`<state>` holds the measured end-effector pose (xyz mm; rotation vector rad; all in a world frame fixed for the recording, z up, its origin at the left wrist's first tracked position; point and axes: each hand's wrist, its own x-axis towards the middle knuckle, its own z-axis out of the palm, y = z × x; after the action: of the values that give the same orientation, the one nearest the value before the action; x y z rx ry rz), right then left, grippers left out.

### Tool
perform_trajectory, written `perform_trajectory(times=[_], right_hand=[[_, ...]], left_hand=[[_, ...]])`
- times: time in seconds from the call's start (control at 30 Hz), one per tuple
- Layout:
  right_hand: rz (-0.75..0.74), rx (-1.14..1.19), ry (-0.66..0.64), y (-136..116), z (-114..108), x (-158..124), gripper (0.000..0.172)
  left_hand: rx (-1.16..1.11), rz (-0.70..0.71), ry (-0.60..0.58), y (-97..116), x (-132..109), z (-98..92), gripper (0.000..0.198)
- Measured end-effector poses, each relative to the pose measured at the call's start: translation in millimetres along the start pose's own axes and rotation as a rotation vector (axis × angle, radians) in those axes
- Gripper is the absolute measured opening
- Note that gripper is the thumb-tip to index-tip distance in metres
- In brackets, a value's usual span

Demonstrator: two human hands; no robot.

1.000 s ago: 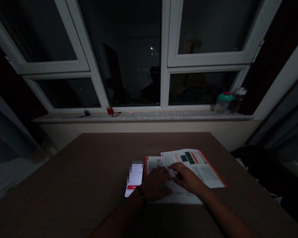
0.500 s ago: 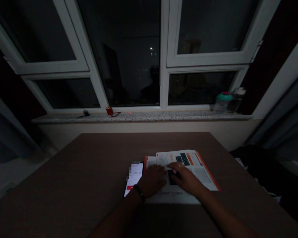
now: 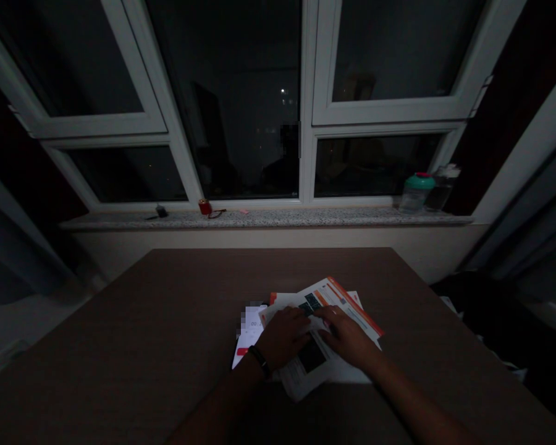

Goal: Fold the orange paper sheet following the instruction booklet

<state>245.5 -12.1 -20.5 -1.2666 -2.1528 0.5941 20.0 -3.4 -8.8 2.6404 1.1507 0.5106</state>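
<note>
Orange-edged leaflet lies askew toward the table's near edge beside a lit phone, left hand and right hand both spread flat on top, gripping nothing, apparently pinning it against sliding.

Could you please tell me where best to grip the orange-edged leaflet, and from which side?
Probably its near corner: the leaflet lies flat and skewed, and that corner juts past the sheet beneath, clear of the left hand and right hand resting on its middle. Come from the near side; the phone crowds the left.
</note>
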Motion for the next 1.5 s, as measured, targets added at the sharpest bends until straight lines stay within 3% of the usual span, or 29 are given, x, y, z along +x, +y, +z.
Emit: perform_trajectory(times=[0.23, 0.4, 0.53, 0.67, 0.9, 1.23, 1.5], right_hand=[[0.072, -0.115, 0.098, 6, -2, 2, 0.03], [0.174, -0.19, 0.185, 14, -3, 3, 0.029], [0.193, -0.178, 0.154, 17, -1, 2, 0.035], [0.113, -0.118, 0.091, 14, -2, 2, 0.04], [0.004, -0.016, -0.014, 6, -5, 1, 0.041], [0.232, -0.154, 0.106, 25, -9, 5, 0.049], [0.155, -0.13, 0.04, 34, -17, 4, 0.05]], left_hand=[[0.024, -0.024, -0.052, -3, -2, 4.5, 0.04], [0.04, -0.03, -0.024, 3, 1, -1.0, 0.032], [0.019, -0.035, -0.047, 9, 3, -5.0, 0.023], [-0.02, -0.039, -0.069, 10, 4, -5.2, 0.017], [-0.037, 0.029, -0.003, 3, 0, 1.3, 0.036], [-0.018, 0.018, -0.061, 1, -3, 4.1, 0.041], [-0.054, 0.042, -0.043, 3, -1, 2.4, 0.034]])
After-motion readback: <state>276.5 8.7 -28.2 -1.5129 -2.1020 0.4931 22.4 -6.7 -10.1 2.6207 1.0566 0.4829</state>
